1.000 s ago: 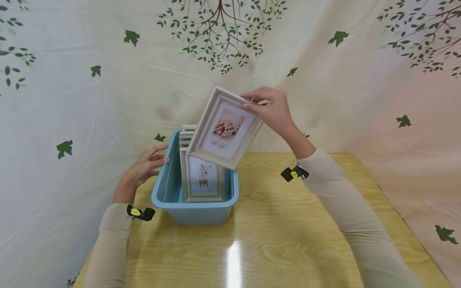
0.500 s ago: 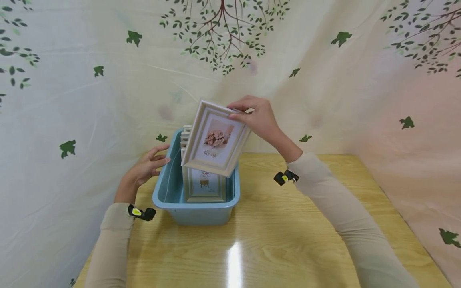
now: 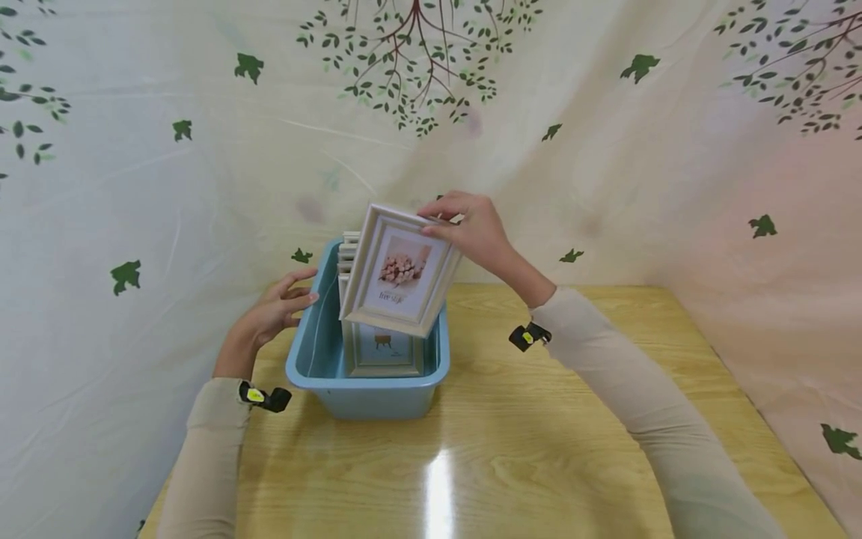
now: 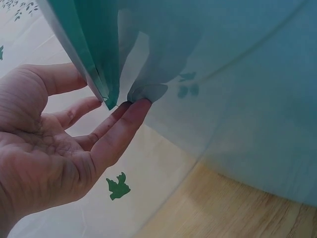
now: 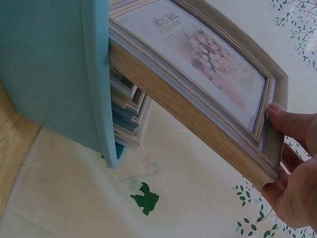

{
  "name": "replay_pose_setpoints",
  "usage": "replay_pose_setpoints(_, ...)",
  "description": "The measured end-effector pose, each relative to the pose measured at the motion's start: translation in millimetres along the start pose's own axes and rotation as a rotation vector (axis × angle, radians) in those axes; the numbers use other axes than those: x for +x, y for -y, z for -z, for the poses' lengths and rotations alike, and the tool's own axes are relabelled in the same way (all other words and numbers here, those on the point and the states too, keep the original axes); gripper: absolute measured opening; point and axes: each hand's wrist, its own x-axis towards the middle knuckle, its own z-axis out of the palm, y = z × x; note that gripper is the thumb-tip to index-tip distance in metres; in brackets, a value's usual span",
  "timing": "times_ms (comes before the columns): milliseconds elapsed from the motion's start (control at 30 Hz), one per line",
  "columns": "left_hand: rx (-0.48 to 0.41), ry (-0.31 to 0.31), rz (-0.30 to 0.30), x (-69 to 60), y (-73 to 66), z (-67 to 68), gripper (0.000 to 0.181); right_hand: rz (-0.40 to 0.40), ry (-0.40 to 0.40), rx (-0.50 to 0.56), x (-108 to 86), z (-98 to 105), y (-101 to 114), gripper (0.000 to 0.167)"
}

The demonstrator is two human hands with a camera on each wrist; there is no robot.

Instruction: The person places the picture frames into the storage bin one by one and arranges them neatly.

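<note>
My right hand (image 3: 471,228) pinches a cream picture frame (image 3: 400,269) by its top right corner, thumb on the front. A pink flower print fills this frame, which is tilted above a light blue plastic basin (image 3: 367,382). Its lower part overlaps a second picture frame (image 3: 385,370) with a plant-pot print, standing inside the basin. In the right wrist view, the held frame (image 5: 198,116) slants up from the basin's rim. My left hand (image 3: 269,314) grips the basin's left rim; in the left wrist view, its fingertips (image 4: 141,109) touch the outer wall below the rim.
More picture frames (image 3: 347,254) stand in a row at the back of the basin, mostly hidden. A wooden table (image 3: 525,419) bears the basin. Behind it hangs a pale cloth (image 3: 222,172) printed with leaves and branches.
My right hand has brought the flower-print frame down and left, over the basin, covering more of the plant-print frame. My left hand has stayed at the rim.
</note>
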Motion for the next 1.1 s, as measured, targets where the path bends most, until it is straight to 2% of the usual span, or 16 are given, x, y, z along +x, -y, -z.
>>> replay_pose_setpoints(200, 0.008, -0.009, 0.007, -3.6, -0.1, 1.5, 0.068, 0.03, 0.024, -0.005, -4.4, -7, -5, 0.022)
replay_pose_setpoints(533, 0.0, -0.005, -0.018, -5.0, 1.8, -2.6, 0.067, 0.005, 0.107, -0.052, -9.4, -16, -3, 0.022)
replay_pose_setpoints(867, 0.019, -0.001, 0.003, -4.2, -1.3, -5.9, 0.07, -0.029, 0.173, -0.11, -13.1, -27, -6, 0.022)
replay_pose_setpoints(1100, 0.021, -0.014, -0.004, -5.4, 0.3, -4.5, 0.07, -0.008, 0.223, -0.107, -15.8, -36, -6, 0.021)
